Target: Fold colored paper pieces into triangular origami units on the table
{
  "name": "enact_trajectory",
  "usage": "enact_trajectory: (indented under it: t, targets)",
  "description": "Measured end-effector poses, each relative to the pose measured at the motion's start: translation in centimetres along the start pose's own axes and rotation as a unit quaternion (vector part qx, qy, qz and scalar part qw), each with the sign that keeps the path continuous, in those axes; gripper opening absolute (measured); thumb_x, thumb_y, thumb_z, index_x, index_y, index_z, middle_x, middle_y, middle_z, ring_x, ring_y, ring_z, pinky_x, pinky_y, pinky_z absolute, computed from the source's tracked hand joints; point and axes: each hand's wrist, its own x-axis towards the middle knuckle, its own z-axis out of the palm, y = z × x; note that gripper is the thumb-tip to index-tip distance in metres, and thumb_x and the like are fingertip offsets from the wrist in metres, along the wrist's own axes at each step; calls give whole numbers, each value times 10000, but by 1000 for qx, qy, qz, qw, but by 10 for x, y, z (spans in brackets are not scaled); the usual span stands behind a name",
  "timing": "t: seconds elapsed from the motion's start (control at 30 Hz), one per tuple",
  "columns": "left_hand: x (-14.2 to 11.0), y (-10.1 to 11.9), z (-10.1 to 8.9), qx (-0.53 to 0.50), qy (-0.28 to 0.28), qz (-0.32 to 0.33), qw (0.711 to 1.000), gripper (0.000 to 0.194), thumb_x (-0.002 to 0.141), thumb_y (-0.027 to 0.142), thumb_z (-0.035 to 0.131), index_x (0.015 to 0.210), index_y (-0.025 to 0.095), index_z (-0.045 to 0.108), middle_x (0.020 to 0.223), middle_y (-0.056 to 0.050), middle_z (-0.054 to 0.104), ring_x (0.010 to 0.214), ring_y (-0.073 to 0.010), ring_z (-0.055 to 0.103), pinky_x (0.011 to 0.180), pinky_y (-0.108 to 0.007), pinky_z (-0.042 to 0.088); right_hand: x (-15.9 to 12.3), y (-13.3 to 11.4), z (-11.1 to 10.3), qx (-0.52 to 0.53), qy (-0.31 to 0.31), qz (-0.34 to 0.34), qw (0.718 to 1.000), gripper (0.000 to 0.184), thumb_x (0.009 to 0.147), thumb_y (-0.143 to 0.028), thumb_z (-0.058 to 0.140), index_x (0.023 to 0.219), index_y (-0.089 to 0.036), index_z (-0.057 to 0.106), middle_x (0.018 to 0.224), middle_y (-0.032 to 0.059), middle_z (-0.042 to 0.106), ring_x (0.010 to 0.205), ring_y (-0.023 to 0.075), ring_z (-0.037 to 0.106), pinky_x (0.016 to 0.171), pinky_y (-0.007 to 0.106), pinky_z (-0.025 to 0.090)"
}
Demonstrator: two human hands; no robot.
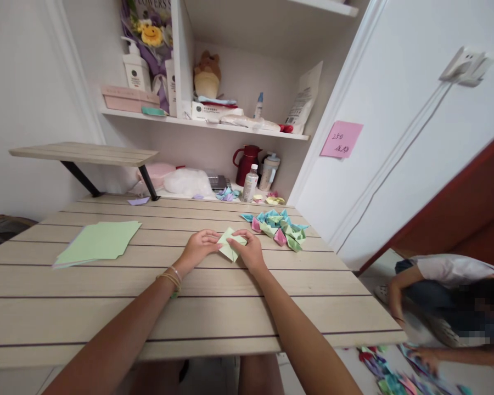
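Observation:
A small piece of folded light-green paper (pixel 229 252) is held just over the middle of the table, its creased flaps facing up. My left hand (pixel 200 248) grips its left corner between thumb and fingers. On the opposite side, my right hand (pixel 249 251) pinches the paper, with the thumb lying across its upper face. To the right of my hands lies a pile of folded paper pieces (pixel 278 222) in blue, green and pink. Farther left rests a stack of flat green sheets (pixel 101 241).
A small raised shelf (pixel 86 153) on black legs stands at the table's back left. Behind the table are a clear bottle (pixel 251 182), a red jug (pixel 247 164) and a tumbler (pixel 269 171). At right, a person (pixel 448 302) crouches by folded papers (pixel 389 373) on the floor.

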Motion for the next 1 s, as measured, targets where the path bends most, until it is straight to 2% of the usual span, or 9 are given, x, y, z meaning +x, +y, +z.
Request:
enact_trajectory:
  t: [0.1, 0.17, 0.33, 0.47, 0.6, 0.8, 0.9, 1.0]
  targets:
    - [-1, 0, 1, -23, -8, -19, 1000, 437, 557, 243, 759, 937, 125, 579, 709, -45, 661, 656, -144, 632, 658, -274, 510, 0, 0, 1, 42, -26, 5, 999, 448, 588, -339, 703, 974, -180, 541, 783, 42, 660, 668, 182, 616, 580, 285, 490]
    - [-1, -1, 2, -23, -26, -30, 999, 408, 577, 255, 746, 928, 119, 590, 731, -58, 664, 675, -147, 632, 654, -267, 511, 0, 1, 1, 47, -43, 8, 998, 467, 605, -324, 693, 1014, -180, 518, 779, 41, 657, 658, 176, 614, 582, 287, 495]
    - [0, -5, 5, 8, -36, -38, 999, 311, 576, 275, 739, 799, 92, 624, 731, -77, 669, 638, -138, 623, 602, -239, 507, 0, 3, 1, 25, -58, 13, 998, 438, 623, -327, 673, 1010, -168, 544, 806, 51, 649, 685, 174, 605, 608, 292, 496]
    - [-1, -6, 4, 25, -47, -29, 998, 300, 578, 270, 735, 804, 101, 634, 717, -65, 670, 633, -141, 627, 594, -240, 510, -1, 1, 0, 4, -63, 11, 998, 453, 585, -305, 699, 994, -165, 564, 815, 52, 653, 728, 181, 603, 633, 290, 491]
    - [-2, -3, 4, -5, -36, -47, 998, 306, 567, 247, 749, 806, 96, 631, 699, -65, 671, 638, -148, 633, 612, -257, 527, 0, 1, 1, 14, -48, 17, 999, 473, 571, -323, 712, 989, -159, 565, 787, 49, 657, 679, 172, 604, 594, 274, 482]
    - [-1, 0, 2, -55, -1, -75, 996, 325, 578, 229, 753, 836, 97, 607, 742, -81, 673, 666, -157, 646, 650, -270, 544, 4, 0, -2, 84, -37, 62, 994, 567, 588, -373, 706, 1070, -148, 509, 601, -5, 618, 508, 125, 554, 483, 232, 441]
    - [1, 1, -3, -74, 27, -58, 995, 335, 608, 236, 734, 881, 125, 573, 756, -60, 666, 679, -145, 644, 676, -269, 536, 3, -2, -2, 139, -62, 84, 985, 594, 589, -340, 712, 1105, -172, 473, 623, -14, 627, 534, 116, 560, 542, 246, 467]
    - [2, 1, -4, -72, 15, -45, 996, 316, 630, 258, 713, 882, 138, 563, 792, -56, 661, 744, -147, 636, 707, -270, 520, 1, -1, 2, 156, -88, 91, 980, 556, 553, -314, 732, 1047, -179, 514, 702, 4, 644, 621, 132, 583, 603, 268, 483]
